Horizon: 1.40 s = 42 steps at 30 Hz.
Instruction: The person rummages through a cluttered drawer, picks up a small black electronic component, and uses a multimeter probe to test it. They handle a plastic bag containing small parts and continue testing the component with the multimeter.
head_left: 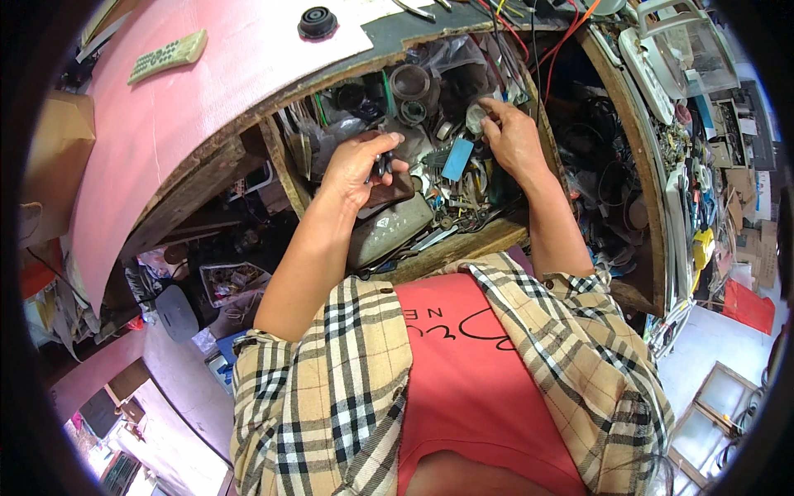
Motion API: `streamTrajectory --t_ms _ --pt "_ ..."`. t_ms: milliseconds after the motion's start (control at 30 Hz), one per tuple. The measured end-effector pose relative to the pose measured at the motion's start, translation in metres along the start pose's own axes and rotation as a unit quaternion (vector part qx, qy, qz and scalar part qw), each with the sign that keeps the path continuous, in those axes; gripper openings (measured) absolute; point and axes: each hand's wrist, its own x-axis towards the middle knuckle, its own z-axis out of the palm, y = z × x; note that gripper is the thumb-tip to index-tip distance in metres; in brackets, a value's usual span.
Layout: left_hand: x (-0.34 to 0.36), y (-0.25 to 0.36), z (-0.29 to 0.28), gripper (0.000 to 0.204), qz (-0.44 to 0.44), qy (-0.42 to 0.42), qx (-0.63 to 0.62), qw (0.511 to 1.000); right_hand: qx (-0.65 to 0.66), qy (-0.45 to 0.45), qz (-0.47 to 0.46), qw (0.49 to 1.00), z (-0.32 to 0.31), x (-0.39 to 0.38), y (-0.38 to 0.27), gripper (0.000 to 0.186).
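Your right hand (513,139) pinches the edge of a pale round piece (475,120) inside the cluttered drawer (467,249). Treat it as light, smooth, possibly brittle; grasp its rim gently. Your left hand (357,164) grips a small dark object (382,164).

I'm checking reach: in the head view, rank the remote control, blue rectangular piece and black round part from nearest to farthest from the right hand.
From the right hand:
1. Blue rectangular piece: just left, in the wooden drawer.
2. Black round part: farther left, on the tabletop.
3. Remote control: farthest left, same tabletop.
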Motion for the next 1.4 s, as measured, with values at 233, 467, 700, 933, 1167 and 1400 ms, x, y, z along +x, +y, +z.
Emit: streamTrajectory --t_ms 233,467,700,933,1167,1400 --pt "0.007 -0.002 -0.004 0.027 -0.002 0.003 -0.028 1.000 -0.017 0.004 -0.012 1.000 0.004 -0.001 -0.001 0.032" --pt "0.008 -0.003 -0.006 0.027 -0.002 0.007 -0.034 0.999 -0.089 0.032 -0.028 0.995 -0.003 -0.006 -0.010 0.025" --pt "0.006 -0.001 -0.006 0.024 0.003 -0.022 -0.045 0.999 -0.123 0.060 -0.032 0.990 -0.004 -0.007 -0.011 0.021" --pt "0.004 0.000 -0.005 0.024 0.011 -0.032 -0.047 0.998 -0.114 0.104 -0.025 0.988 0.001 -0.008 -0.012 0.021" --pt "0.003 0.001 -0.006 0.024 0.020 -0.027 -0.051 0.998 -0.073 0.077 -0.047 0.993 0.004 -0.001 0.000 0.020" --pt "0.004 0.000 -0.007 0.023 0.023 -0.024 -0.059 0.998 0.009 0.024 -0.072 0.997 -0.008 -0.012 -0.025 0.015"
